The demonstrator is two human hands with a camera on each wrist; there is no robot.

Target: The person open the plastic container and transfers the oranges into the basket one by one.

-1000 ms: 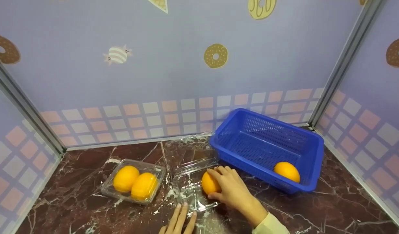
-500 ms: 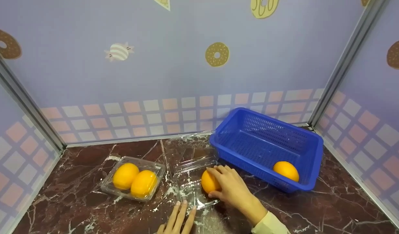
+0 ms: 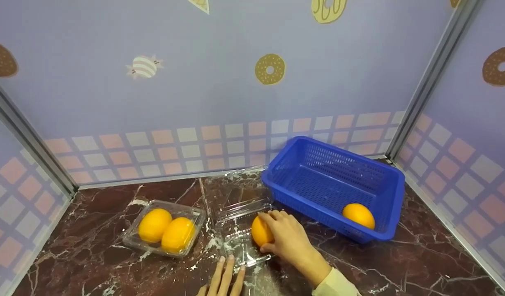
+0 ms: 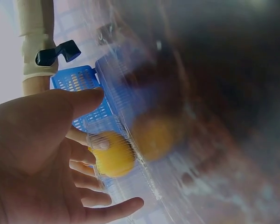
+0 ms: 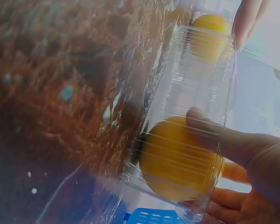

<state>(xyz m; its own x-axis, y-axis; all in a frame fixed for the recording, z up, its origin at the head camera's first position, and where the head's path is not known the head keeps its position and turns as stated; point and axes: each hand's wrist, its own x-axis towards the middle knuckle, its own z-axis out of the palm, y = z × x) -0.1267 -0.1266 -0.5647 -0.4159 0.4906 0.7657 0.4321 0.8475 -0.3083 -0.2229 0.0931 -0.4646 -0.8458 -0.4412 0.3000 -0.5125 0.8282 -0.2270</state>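
Note:
In the head view a clear plastic clamshell box (image 3: 232,242) lies open on the counter, its lid (image 3: 231,187) folded back toward the wall. My right hand (image 3: 288,236) grips an orange (image 3: 260,233) inside the right part of its base. The right wrist view shows the thumb and fingers around this orange (image 5: 175,156) behind the ribbed clear wall. My left hand (image 3: 223,281) has its fingers extended, fingertips at the near edge of the base. Left of it sits a second clamshell box (image 3: 132,239), lid down, holding two oranges (image 3: 178,234).
A blue perforated basket (image 3: 307,176) stands at the back right with one orange (image 3: 358,216) in its near right corner. Its left side meets the open lid. Patterned walls (image 3: 194,94) enclose the dark marbled counter (image 3: 88,255) at the back and sides.
Only the head view has shifted slightly. The right hand keeps its grip on the orange, and the left hand stays at the box's near edge.

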